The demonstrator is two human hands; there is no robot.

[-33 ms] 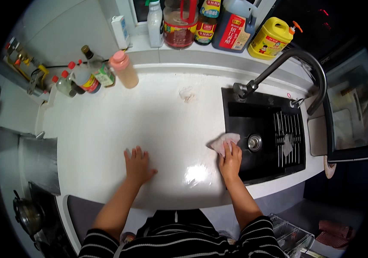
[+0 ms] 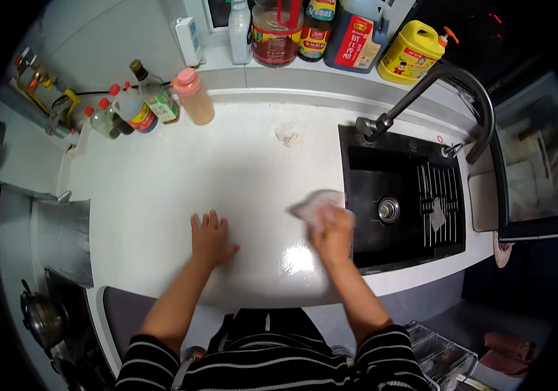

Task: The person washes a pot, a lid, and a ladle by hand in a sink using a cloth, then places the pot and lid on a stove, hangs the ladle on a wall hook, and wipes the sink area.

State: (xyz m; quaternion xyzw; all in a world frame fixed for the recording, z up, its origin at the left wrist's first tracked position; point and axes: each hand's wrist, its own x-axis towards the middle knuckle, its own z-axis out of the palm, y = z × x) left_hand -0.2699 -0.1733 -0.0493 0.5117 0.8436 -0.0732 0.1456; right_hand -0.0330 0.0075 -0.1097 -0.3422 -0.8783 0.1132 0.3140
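Observation:
My left hand (image 2: 210, 241) lies on the white countertop (image 2: 155, 215), fingers spread and nothing in it. Just left of the black sink (image 2: 373, 241), my right hand (image 2: 335, 238) presses a pale pinkish cleaning cloth (image 2: 318, 201) to the counter. The cloth and the fingers on it are blurred by motion. A shiny wet-looking patch with bright glare (image 2: 298, 259) shows below and left of that hand. Farther back lies a small, thin, whitish crumpled scrap (image 2: 288, 135), its kind unclear.
A dark faucet (image 2: 442, 85) arches over the sink, where a metal rack (image 2: 445, 189) holds a small pale piece. Several bottles (image 2: 142, 107) and a pink-capped bottle (image 2: 194, 98) line the back left. Jugs (image 2: 357, 39) stand on the sill. A pot (image 2: 43, 317) sits lower left.
My right hand and the cloth have moved left from the sink's edge onto the counter. The view has shifted slightly. My left hand keeps its place on the counter.

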